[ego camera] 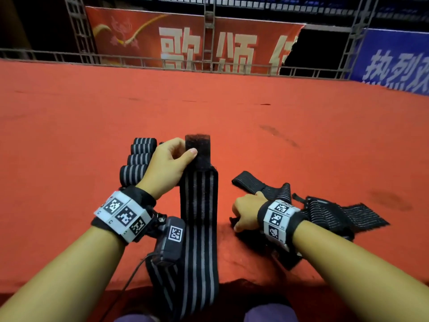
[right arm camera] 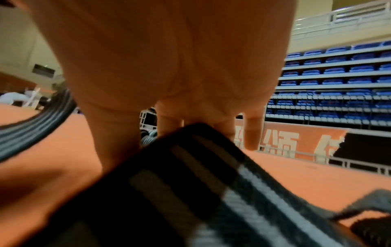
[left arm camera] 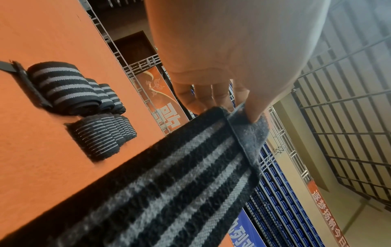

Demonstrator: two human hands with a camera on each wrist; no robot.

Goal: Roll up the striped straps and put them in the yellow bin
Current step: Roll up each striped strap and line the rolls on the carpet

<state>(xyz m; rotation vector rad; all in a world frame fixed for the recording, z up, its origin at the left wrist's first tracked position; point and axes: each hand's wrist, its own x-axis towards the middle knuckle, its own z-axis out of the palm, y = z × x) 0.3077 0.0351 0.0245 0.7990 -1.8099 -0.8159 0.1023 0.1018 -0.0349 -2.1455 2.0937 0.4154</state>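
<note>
A long black strap with grey stripes (ego camera: 199, 205) (left arm camera: 169, 175) lies flat on the red surface and hangs over the near edge. My left hand (ego camera: 181, 156) (left arm camera: 243, 107) pinches its fuzzy black velcro end (ego camera: 197, 147) between thumb and fingers. To the right, my right hand (ego camera: 245, 212) (right arm camera: 190, 100) is curled around the edge of another striped strap (right arm camera: 190, 183) from a loose pile of straps (ego camera: 325, 210). Several rolled straps (ego camera: 139, 156) (left arm camera: 69, 86) lie in rows just left of my left hand. No yellow bin is in view.
The red carpeted surface (ego camera: 232, 108) stretches far ahead to a metal railing (ego camera: 185, 63) with red and blue banners behind. Its near edge runs just in front of my purple-clad legs (ego camera: 269, 312). A cable (ego camera: 132, 277) hangs from the left wrist camera.
</note>
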